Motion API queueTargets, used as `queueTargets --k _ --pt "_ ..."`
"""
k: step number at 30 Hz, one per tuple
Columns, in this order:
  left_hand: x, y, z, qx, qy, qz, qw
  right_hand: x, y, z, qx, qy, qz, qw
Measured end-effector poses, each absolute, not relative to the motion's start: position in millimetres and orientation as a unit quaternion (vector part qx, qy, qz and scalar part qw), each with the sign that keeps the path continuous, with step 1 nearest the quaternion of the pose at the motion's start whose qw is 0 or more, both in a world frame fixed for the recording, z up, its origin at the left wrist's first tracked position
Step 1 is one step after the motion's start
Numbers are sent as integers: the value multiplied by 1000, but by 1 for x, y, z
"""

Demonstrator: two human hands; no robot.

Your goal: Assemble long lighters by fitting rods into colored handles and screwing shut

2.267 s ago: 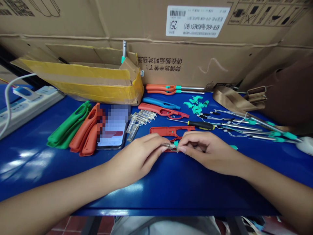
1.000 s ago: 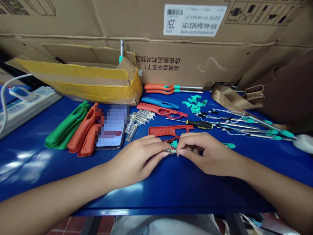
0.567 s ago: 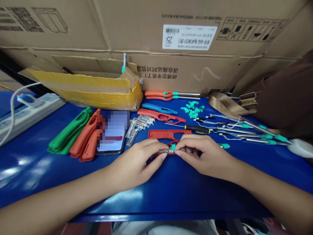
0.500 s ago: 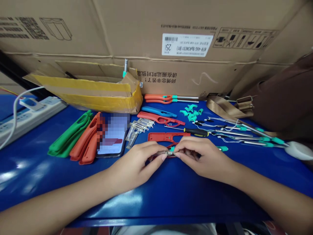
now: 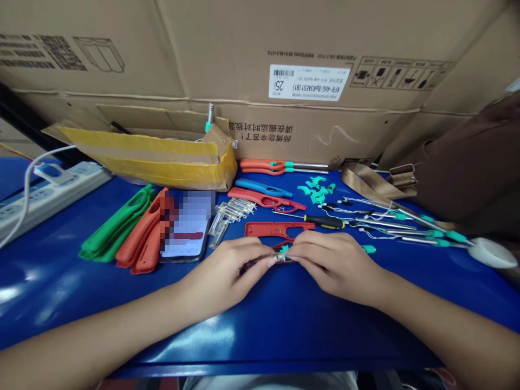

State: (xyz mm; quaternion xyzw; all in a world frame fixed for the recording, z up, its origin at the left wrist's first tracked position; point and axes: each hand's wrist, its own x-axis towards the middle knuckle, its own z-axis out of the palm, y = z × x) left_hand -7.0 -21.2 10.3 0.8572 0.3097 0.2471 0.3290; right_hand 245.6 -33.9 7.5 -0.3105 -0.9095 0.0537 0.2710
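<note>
My left hand (image 5: 227, 273) and my right hand (image 5: 331, 264) meet fingertip to fingertip over the blue table (image 5: 264, 319). Between them they pinch a small clear tube with a metal tip and a teal plastic piece (image 5: 281, 253). Both hands are closed on it. Just behind the fingers lies an open red lighter shell (image 5: 272, 229), partly hidden by them. A black-handled screwdriver (image 5: 325, 221) lies beyond my right hand.
A phone (image 5: 187, 225) lies left of the hands beside green (image 5: 116, 225) and orange shells (image 5: 142, 233). Clear tubes (image 5: 229, 212), teal triggers (image 5: 317, 189), metal rods with wires (image 5: 406, 225), a taped cardboard box (image 5: 154, 154) and a power strip (image 5: 44, 187) surround the work spot.
The view has tilted a little upward, so everything sits lower in frame. My hands stay together on the small part, fingers shifting slightly on it.
</note>
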Motion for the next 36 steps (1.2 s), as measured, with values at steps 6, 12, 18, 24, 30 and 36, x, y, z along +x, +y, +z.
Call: queueTargets --k 6,12,18,24,30,36 --pt "-6 -20 11 856 305 248 336 245 -34 9 -299 -916 -16 268" --pt "-6 -22 14 849 304 244 357 247 -36 13 -287 -916 -47 277" --pt "-5 -22 13 833 317 242 384 246 -36 9 -292 -912 -6 287" --pt "-5 -21 11 827 318 242 396 245 -35 3 -293 -902 37 314" --pt "-6 -20 13 827 318 247 393 244 -35 8 -317 -890 110 310" --pt "-6 -19 17 829 325 247 382 243 -34 11 -327 -864 184 335"
